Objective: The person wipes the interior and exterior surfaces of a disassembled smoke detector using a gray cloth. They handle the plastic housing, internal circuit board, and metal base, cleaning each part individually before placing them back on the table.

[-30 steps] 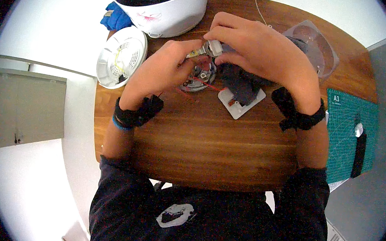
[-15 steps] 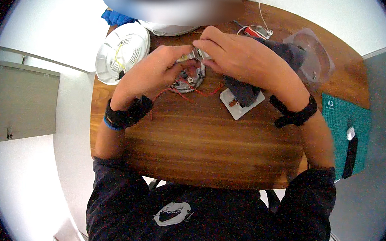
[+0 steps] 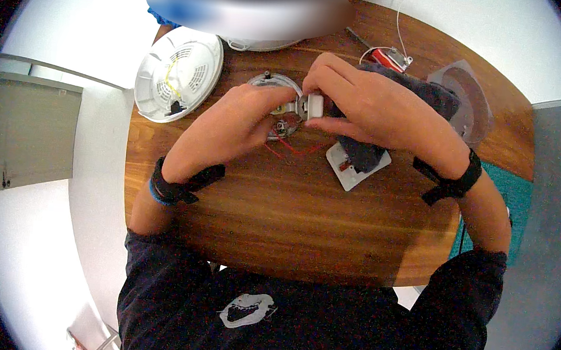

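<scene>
My right hand (image 3: 360,102) grips a small white block-shaped part (image 3: 314,107) between thumb and fingers. From the other side my left hand (image 3: 242,118) pinches at its left end, where a small metallic piece (image 3: 299,108) shows. Beneath my left hand lies a round, clear-rimmed device (image 3: 260,80), with thin red wires (image 3: 286,153) trailing toward me. My left fingers hide part of its inside, and exactly what they grip there is hard to make out. Dark grey cloth (image 3: 365,157) lies under and beside my right hand, partly over a white square plate (image 3: 348,179).
At the left rests a white round vented cover (image 3: 206,68) with a yellow wire. A red-handled tool (image 3: 386,59) and a clear plastic container (image 3: 477,119) lie beyond my right hand. A green cutting mat (image 3: 519,202) is at the right edge of the wooden table (image 3: 303,217).
Both hands have come lower and to the right, off the middle of the round device. The white block now shows clearly between them. The whole view has also shifted slightly.
</scene>
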A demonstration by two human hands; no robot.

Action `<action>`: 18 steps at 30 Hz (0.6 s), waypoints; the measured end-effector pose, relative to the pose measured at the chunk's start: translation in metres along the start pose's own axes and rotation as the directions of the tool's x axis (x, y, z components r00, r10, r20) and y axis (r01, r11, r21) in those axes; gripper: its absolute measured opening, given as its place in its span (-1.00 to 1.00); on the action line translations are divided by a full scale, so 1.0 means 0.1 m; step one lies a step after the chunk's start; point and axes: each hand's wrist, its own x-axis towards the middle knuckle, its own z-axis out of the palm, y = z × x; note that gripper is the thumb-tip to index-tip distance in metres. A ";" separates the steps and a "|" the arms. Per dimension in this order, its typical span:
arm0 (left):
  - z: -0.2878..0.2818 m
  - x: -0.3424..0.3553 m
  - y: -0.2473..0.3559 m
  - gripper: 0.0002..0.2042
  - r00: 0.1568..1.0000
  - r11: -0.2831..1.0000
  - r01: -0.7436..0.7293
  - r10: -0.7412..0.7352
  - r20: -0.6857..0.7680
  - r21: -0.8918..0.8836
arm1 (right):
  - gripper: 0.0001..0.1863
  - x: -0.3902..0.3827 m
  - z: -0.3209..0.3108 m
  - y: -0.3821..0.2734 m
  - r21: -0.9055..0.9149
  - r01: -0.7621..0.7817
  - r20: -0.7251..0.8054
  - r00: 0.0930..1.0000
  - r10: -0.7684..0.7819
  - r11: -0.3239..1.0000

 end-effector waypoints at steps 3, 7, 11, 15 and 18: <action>-0.09 -0.01 0.10 -0.57 0.999 0.999 0.023 -0.025 -0.038 -0.048 | -0.65 0.01 -0.01 0.06 -0.046 0.071 0.023 0.997 -0.070 0.996; -0.11 -0.07 0.10 -0.67 0.995 0.999 0.022 -0.026 -0.093 -0.046 | -0.73 -0.04 -0.05 0.11 0.017 0.132 0.079 0.988 -0.133 0.991; -0.08 -0.08 -0.01 -0.68 0.997 1.000 -0.021 0.020 -0.076 -0.023 | -0.65 -0.13 -0.13 -0.01 0.030 -0.006 0.066 0.998 0.004 1.000; -0.08 -0.10 -0.05 -0.58 1.000 0.999 -0.002 0.002 0.002 0.046 | -0.62 -0.36 -0.19 0.13 -0.159 -0.189 0.002 0.982 0.191 0.969; -0.07 -0.10 0.00 -0.57 1.000 0.995 0.010 -0.011 0.013 0.095 | -0.66 -0.51 -0.27 0.18 -0.190 -0.382 -0.016 0.922 0.387 0.904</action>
